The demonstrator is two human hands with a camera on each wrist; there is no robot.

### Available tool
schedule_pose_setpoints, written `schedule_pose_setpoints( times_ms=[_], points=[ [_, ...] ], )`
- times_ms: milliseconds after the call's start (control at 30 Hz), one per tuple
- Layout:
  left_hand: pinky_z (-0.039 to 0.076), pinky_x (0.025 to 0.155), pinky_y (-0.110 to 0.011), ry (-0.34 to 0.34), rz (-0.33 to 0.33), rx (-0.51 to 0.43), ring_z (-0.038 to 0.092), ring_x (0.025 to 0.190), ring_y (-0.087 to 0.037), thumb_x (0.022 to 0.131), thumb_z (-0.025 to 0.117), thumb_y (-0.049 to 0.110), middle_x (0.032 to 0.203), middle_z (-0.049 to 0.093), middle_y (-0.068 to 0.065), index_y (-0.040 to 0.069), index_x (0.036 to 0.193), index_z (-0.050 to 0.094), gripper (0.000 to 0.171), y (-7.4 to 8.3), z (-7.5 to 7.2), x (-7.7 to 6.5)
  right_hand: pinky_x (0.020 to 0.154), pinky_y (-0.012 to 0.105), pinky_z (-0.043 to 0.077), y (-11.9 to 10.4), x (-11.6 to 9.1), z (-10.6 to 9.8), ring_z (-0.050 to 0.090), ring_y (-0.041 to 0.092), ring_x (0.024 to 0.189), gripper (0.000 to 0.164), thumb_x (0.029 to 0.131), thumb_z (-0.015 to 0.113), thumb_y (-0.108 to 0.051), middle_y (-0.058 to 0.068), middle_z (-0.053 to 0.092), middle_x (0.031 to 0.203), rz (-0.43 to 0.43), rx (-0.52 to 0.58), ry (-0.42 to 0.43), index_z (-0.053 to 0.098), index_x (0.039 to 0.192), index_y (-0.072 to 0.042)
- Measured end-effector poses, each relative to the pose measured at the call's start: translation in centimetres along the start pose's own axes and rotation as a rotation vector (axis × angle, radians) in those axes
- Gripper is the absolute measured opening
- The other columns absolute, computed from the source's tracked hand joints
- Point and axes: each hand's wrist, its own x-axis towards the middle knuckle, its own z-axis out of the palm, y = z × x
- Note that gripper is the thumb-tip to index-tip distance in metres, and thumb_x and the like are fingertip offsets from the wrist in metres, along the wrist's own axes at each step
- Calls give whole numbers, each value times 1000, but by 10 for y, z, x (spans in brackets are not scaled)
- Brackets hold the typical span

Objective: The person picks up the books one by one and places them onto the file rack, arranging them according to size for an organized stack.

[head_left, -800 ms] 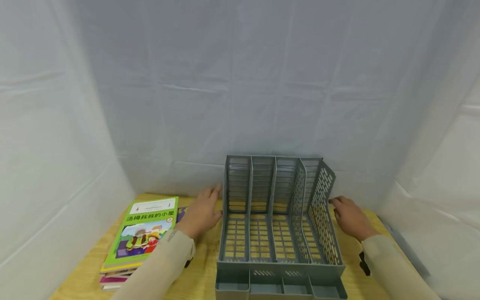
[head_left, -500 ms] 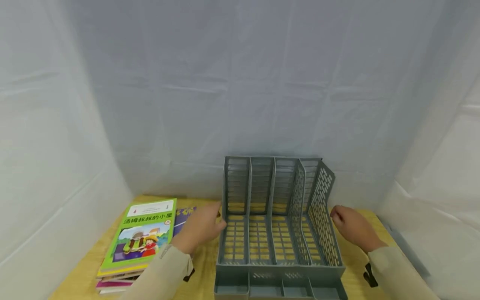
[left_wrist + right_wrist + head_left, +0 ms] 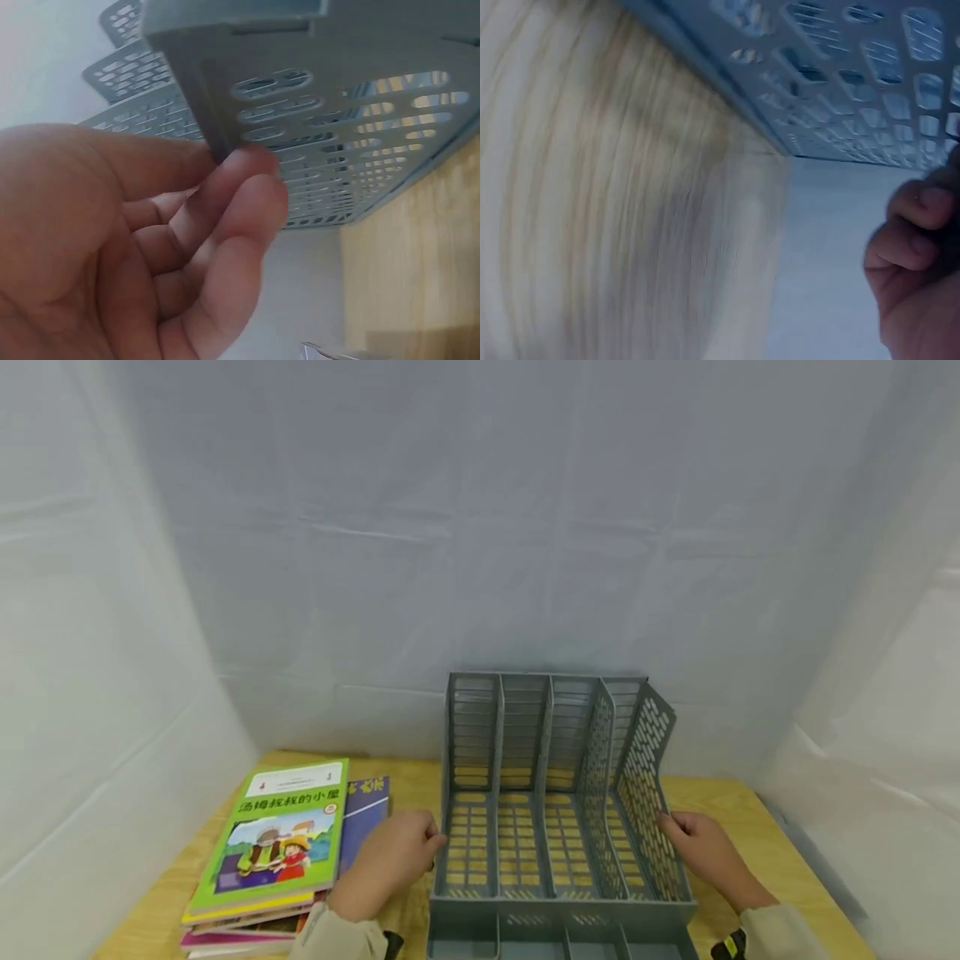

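A grey plastic file rack with upright perforated dividers and a row of small trays in front stands on the table. At its left side is my left hand; the left wrist view shows thumb and index finger pinching the edge of the perforated side wall, the other fingers curled. My right hand holds the edge of the right side wall with bent fingers. In the right wrist view its fingers are curled beside the wall, and the thumb's contact is out of frame.
Left of the rack lies a stack of books, a green picture book on top. A purple book sticks out from beneath it. White sheeting encloses the wooden table at the back and both sides.
Both hands have come back along the rack's sides, nearer to me. Their fingers, earlier pointing forward, are now bent at the side walls. The purple book shows more.
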Motion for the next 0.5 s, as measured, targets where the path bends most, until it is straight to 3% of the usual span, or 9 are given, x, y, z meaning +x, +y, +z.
schedule_pose_setpoints(
  times_ms=[167, 367, 500],
  points=[
    [41, 54, -33, -5, 8, -4, 53, 58, -12, 101, 66, 19, 66, 57, 6, 15, 78, 58, 25, -3, 5, -4, 53, 30, 35, 8, -5, 5, 28, 11, 50, 47, 109, 52, -33, -2, 33, 58, 79, 142, -80, 39, 70, -11],
    [38, 55, -31, -32, 46, -54, 53, 59, -10, 102, 64, 18, 66, 56, 6, 16, 77, 53, 28, 3, 6, -6, 58, 32, 36, 15, -6, 6, 31, 12, 55, 47, 111, 48, -32, -1, 30, 61, 135, 264, -72, 37, 71, -10],
    [39, 55, -31, -37, 37, -69, 54, 59, -10, 101, 66, 17, 66, 56, 6, 15, 76, 52, 29, 3, 3, -8, 63, 33, 40, 15, -2, 6, 40, 13, 62, 46, 111, 47, -35, 1, 40, 66, 142, 239, -60, 42, 72, -9]
  ],
)
